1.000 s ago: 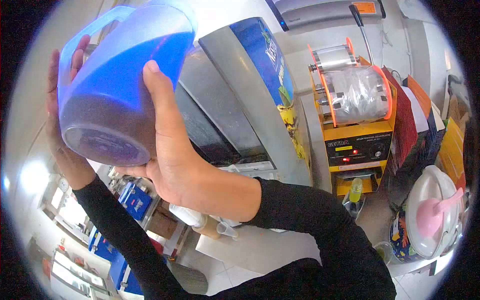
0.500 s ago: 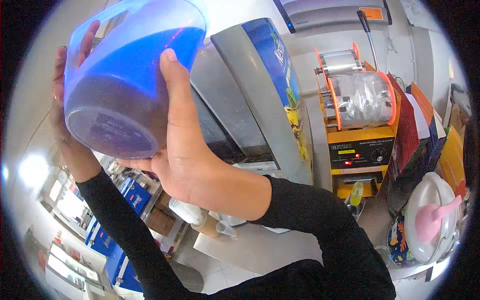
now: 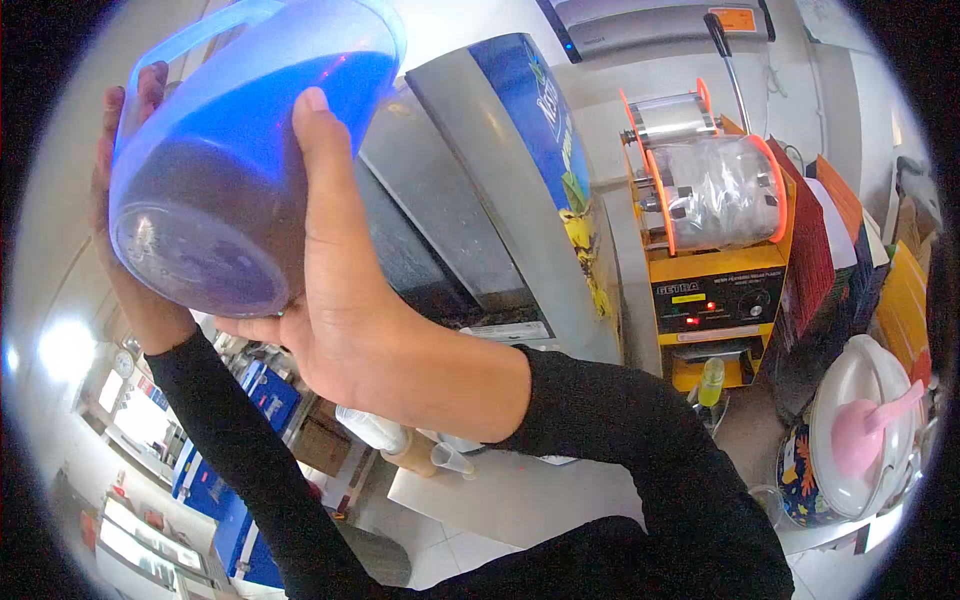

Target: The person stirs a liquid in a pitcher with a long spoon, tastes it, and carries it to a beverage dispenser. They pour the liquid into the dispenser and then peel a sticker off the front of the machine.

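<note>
A large translucent pitcher (image 3: 215, 215) is held up high at the upper left, tilted with its base toward me. Liquid inside stands at a slanted level, looking bright blue above and dark toward the base. My right hand (image 3: 335, 260) grips the near side, thumb pressed along the wall and fingers under the base. On the far left, my left hand (image 3: 112, 190) holds the pitcher at its handle (image 3: 200, 35), with its palm partly hidden behind the body. Behind the pitcher stands a grey dispenser machine (image 3: 500, 170) with a blue printed panel.
A yellow cup sealer (image 3: 715, 300) with film rolls stands to the right. Near it are a green-yellow bottle (image 3: 711, 382), upright folders (image 3: 810, 250) and a white-lidded pot (image 3: 850, 440) with a pink scoop (image 3: 862, 435). Stacked plastic cups (image 3: 372, 428) lie below my right arm; blue boxes (image 3: 270, 400) are lower left.
Both hands and the pitcher have shifted slightly left in view. The pitcher is still gripped in both hands, tilted much as before.
</note>
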Available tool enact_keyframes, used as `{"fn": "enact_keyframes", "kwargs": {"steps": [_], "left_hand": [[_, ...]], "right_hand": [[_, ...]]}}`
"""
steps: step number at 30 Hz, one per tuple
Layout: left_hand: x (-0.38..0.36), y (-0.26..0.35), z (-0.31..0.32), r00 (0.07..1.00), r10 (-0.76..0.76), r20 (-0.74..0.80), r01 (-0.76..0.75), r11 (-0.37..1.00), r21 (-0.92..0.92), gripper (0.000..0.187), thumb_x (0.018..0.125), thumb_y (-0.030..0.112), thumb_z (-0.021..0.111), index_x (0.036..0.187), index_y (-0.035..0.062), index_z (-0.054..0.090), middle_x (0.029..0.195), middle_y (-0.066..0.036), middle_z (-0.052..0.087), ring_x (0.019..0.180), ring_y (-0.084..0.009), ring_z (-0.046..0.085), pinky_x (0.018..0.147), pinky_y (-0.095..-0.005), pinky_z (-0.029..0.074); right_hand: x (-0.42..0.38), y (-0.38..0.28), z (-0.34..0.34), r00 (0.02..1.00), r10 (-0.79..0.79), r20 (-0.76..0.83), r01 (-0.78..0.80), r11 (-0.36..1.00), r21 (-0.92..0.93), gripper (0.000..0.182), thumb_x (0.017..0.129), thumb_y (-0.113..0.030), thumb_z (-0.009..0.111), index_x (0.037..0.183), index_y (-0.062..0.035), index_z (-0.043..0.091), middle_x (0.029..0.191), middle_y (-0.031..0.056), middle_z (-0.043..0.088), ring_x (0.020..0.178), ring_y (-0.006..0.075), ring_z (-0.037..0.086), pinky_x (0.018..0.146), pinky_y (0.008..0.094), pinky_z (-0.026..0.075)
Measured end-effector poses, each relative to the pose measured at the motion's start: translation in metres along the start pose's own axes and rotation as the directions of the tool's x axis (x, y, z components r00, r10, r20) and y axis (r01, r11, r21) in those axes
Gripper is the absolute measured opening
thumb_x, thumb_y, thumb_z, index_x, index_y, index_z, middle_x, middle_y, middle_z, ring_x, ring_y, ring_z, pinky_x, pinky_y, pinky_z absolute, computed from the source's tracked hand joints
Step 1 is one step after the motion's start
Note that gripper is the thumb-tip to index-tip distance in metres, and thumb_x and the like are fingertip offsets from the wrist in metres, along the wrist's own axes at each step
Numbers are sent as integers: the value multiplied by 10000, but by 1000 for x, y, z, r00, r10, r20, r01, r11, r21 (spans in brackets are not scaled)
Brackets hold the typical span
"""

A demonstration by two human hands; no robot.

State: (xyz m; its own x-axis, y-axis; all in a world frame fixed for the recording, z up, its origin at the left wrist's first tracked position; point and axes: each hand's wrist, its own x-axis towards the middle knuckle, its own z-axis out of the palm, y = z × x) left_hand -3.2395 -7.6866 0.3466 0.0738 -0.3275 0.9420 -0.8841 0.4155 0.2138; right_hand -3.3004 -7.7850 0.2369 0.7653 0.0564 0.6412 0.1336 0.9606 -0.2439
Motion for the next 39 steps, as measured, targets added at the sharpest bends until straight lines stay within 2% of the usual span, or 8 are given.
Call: {"fn": "enact_keyframes", "kwargs": {"steps": [4, 8, 12, 18, 22, 26, 29, 39], "left_hand": [[2, 2, 11, 997, -35, -71, 27, 994, -109, 513, 875, 285, 368, 1292, 16, 238, 1322, -173, 275, 1236, -249, 250, 1038, -377, 153], [7, -4, 8, 999, -30, -32, 28, 996, -83, 505, 874, 273, 371, 1290, 19, 241, 1317, -167, 282, 1230, -244, 258, 1034, -372, 161], [12, -6, 6, 1000, -25, 13, 25, 999, -39, 497, 873, 262, 373, 1288, 21, 245, 1312, -161, 290, 1225, -239, 265, 1030, -366, 169], [16, -11, 3, 999, -16, 45, 16, 1000, 2, 486, 871, 244, 378, 1285, 24, 250, 1304, -153, 300, 1216, -231, 276, 1025, -358, 181], [20, -12, -1, 998, -15, 59, 14, 1000, 20, 479, 870, 232, 381, 1283, 26, 254, 1299, -148, 308, 1211, -226, 284, 1021, -353, 189], [20, -11, -3, 998, -7, 69, 4, 999, 34, 472, 869, 220, 383, 1281, 28, 257, 1294, -142, 315, 1205, -221, 292, 1018, -347, 197], [22, -11, -3, 997, -4, 75, 1, 999, 42, 467, 869, 211, 386, 1280, 30, 260, 1290, -138, 320, 1201, -218, 297, 1015, -343, 203], [23, -14, -2, 995, 4, 96, -11, 998, 67, 452, 866, 182, 393, 1275, 36, 269, 1278, -124, 338, 1187, -205, 316, 1006, -330, 224]], "right_hand": [[-1, -2, 4, 1000, -9, 8, 9, 1000, 23, 986, 579, -734, 510, 1252, -47, 290, 1209, 117, 411, 1103, 272, 419, 868, 509, 340], [0, -2, 4, 997, -40, 65, 38, 999, 38, 985, 586, -732, 507, 1256, -46, 279, 1216, 108, 408, 1099, 264, 428, 872, 525, 331], [4, -2, 3, 993, 14, 115, -11, 1000, -29, 971, 640, -766, 359, 1318, -98, 164, 1325, 122, 266, 1212, 310, 262, 941, 551, 190], [-4, -10, 16, 995, 101, 22, -100, 995, -17, 968, 641, -767, 353, 1317, -97, 178, 1320, 124, 277, 1208, 305, 271, 942, 551, 186], [5, -2, 10, 996, 33, 88, -30, 999, -33, 987, 630, -776, 354, 1321, -98, 165, 1324, 131, 266, 1207, 312, 271, 946, 549, 183], [8, 2, 5, 997, 8, 82, -11, 999, 39, 971, 601, -735, 485, 1287, -113, 193, 1314, 100, 261, 1195, 296, 289, 898, 581, 260], [9, 2, 9, 995, -31, 90, 35, 998, -42, 1013, 621, -783, 356, 1327, -90, 138, 1330, 138, 250, 1218, 317, 253, 959, 542, 175], [-2, -8, 22, 999, 28, 24, -27, 998, -50, 1015, 618, -783, 364, 1313, -68, 172, 1321, 137, 268, 1212, 305, 267, 956, 533, 197]]}}
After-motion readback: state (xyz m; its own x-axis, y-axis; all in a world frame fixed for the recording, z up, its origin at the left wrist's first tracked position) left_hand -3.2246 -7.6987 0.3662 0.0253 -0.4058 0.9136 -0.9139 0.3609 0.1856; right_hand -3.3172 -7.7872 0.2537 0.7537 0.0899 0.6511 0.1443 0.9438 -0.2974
